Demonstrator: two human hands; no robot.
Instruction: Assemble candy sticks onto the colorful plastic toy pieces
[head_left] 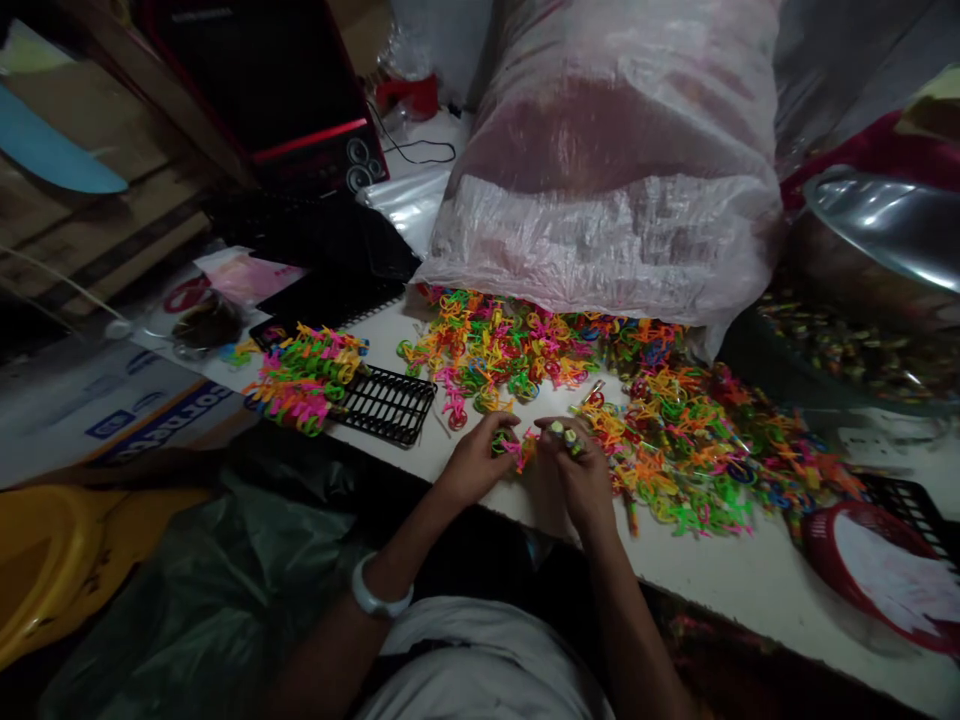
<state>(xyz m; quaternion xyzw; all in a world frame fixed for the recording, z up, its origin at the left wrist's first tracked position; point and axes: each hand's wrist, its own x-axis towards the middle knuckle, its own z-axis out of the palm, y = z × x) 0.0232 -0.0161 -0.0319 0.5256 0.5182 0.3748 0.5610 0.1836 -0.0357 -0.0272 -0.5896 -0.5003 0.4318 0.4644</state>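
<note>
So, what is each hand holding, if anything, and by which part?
The right hand holds small tubes below their pale ends. The left hand seems to pinch colourful plastic pieces; exactly where is too blurred.

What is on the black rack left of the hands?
Colourful plastic pieces cover the left part of the black rack; its right part shows. What lies beneath cannot be seen.

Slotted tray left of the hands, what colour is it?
The slotted tray is black; head view shows it.

Both hands (474,464) hold small bright pieces (517,452) — a bulging sack (607,150) behind the colourful pile (675,440).
</note>
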